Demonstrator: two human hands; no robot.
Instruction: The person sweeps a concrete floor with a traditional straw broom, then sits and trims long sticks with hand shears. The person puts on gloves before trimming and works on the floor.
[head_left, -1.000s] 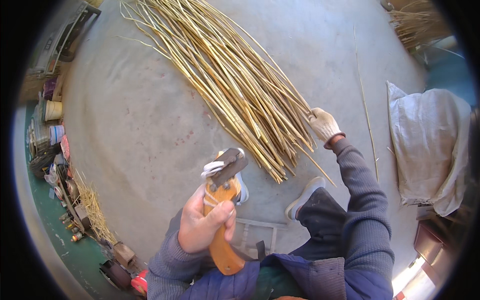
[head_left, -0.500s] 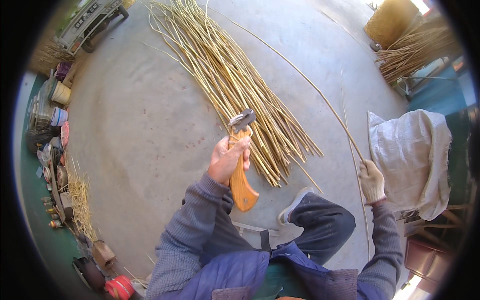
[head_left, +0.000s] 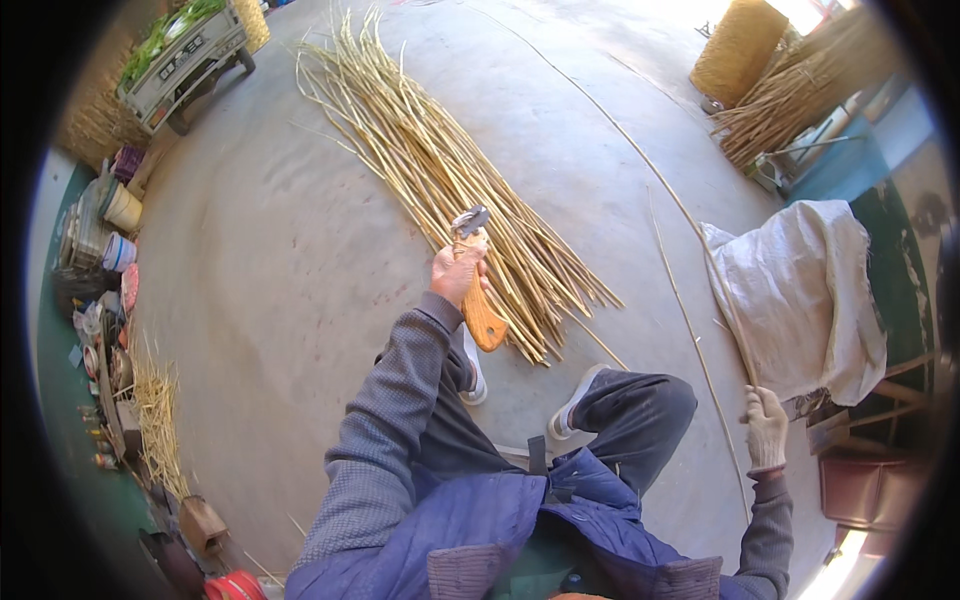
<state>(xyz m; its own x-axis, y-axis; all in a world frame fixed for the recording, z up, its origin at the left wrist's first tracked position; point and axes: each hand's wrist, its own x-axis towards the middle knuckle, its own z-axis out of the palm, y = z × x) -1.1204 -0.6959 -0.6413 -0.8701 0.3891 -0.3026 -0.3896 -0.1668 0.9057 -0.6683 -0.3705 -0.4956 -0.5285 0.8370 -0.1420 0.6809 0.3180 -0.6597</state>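
Observation:
My bare left hand (head_left: pixel 452 279) is closed round a hand tool with a curved orange-brown wooden handle (head_left: pixel 486 328). Its small dark metal head (head_left: pixel 470 221), bound with something pale, sticks up past the thumb, over a pile of long thin rods (head_left: pixel 455 170) on the floor. On the right, my right hand (head_left: pixel 767 430) wears a pale knitted glove and grips the near end of a long thin rod (head_left: pixel 655 167). That rod curves away to the far floor, passing in front of a white sack. A thinner rod (head_left: pixel 690 330) lies on the floor between my right knee and the glove.
The white woven sack (head_left: pixel 800 290) stands right, with brown rods (head_left: pixel 775 115) and a straw-coloured bale (head_left: pixel 738 52) beyond. Buckets (head_left: pixel 122 210) and loose straw (head_left: pixel 155 405) line the left wall. A vehicle (head_left: pixel 190 65) carrying greenery is far left.
My right hand has drawn back toward my body, bringing the rod with it. My left arm reaches farther out with the wooden-handled tool. The whole view has shifted slightly.

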